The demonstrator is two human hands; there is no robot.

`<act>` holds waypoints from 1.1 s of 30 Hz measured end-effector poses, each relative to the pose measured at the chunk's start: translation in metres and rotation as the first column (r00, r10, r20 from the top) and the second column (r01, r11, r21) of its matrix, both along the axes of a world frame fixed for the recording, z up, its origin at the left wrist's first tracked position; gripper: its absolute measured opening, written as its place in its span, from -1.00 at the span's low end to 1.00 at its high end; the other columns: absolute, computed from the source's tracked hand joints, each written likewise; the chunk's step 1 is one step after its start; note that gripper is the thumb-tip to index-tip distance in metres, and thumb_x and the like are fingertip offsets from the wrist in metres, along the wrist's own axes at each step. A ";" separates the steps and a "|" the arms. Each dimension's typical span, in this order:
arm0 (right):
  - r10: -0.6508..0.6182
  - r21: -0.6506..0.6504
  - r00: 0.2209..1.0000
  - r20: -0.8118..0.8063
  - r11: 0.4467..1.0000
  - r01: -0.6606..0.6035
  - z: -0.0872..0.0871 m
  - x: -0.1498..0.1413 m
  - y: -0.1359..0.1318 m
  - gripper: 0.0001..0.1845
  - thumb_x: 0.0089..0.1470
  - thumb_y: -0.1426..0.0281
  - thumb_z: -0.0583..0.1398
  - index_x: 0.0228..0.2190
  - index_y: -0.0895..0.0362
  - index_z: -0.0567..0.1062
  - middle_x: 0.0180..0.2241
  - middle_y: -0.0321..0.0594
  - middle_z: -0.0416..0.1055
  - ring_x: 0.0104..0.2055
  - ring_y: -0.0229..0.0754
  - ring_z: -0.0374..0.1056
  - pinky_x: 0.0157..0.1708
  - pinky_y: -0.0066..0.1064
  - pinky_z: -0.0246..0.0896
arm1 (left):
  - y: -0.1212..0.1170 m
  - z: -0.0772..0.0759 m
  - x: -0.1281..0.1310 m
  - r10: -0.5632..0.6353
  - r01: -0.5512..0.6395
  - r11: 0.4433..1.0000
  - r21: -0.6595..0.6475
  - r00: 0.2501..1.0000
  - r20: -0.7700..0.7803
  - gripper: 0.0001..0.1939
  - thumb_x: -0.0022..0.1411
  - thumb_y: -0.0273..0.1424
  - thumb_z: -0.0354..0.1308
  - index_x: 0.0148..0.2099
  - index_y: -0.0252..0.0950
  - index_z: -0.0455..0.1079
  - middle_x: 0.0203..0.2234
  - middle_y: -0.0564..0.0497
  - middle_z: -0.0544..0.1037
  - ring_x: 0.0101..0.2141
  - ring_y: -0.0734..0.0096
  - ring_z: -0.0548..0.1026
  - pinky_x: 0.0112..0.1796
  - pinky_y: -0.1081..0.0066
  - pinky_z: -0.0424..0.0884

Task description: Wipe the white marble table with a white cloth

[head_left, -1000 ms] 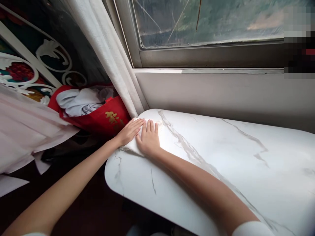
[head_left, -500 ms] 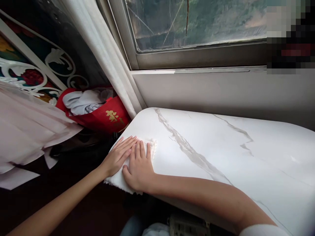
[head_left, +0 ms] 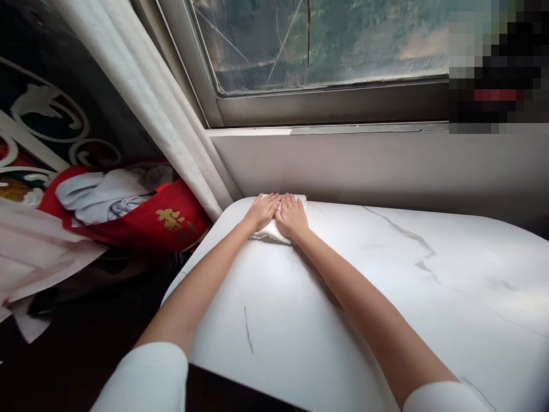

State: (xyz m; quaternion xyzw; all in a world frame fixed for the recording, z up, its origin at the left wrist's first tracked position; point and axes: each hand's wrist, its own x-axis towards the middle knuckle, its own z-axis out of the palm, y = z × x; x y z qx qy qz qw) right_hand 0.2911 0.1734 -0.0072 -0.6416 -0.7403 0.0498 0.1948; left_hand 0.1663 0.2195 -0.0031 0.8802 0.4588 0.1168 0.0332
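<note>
A white cloth lies on the far edge of a white table with grey marble veins. My left hand rests flat on the cloth, fingers stretched out toward the wall. Close beside it, my right hand also presses flat on the cloth, its fingertips near those of the left. Both arms reach far out over the tabletop. The hands cover much of the cloth; its front fold and its far right corner show.
Behind the table runs a pale wall under a metal-framed window. A light curtain hangs at the left. Next to it sits a red bag with grey fabric inside, and pink sheer fabric drapes at far left.
Both hands and the cloth have moved from the table's near left edge to its far edge by the wall. The view has shifted a little to the right.
</note>
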 end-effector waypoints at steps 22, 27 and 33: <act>0.144 0.035 0.986 0.079 0.989 -0.147 0.001 0.023 -0.149 -0.35 0.20 0.30 -0.14 0.22 0.43 -0.01 0.27 0.07 -0.13 0.32 0.02 -0.31 0.26 -0.07 -0.39 | -0.158 -0.001 0.011 -0.026 0.024 0.997 0.074 0.999 0.036 -0.46 0.41 -0.26 -0.44 0.28 -0.38 0.03 0.23 -0.09 0.12 0.24 0.35 -0.01 0.21 0.12 -0.18; 0.288 0.059 0.951 0.112 0.953 -0.296 0.003 0.038 -0.233 -0.34 0.23 0.28 -0.14 0.25 0.36 -0.15 0.30 -0.01 -0.24 0.33 0.04 -0.40 0.26 0.01 -0.35 | -0.246 0.002 0.013 -0.073 0.075 0.993 0.092 0.997 -0.021 -0.47 0.41 -0.29 -0.36 0.33 -0.42 -0.11 0.27 -0.12 0.02 0.26 0.25 -0.11 0.22 0.05 -0.21; 0.358 0.086 0.925 0.125 0.925 -0.369 0.007 0.066 -0.289 -0.26 0.20 0.32 -0.08 0.26 0.36 -0.31 0.30 0.02 -0.25 0.32 0.08 -0.38 0.25 0.04 -0.31 | -0.300 0.005 0.027 -0.208 0.211 0.974 0.088 0.977 -0.036 -0.39 0.39 -0.28 -0.26 0.35 -0.46 -0.31 0.29 -0.17 -0.10 0.26 0.09 -0.15 0.20 -0.03 -0.21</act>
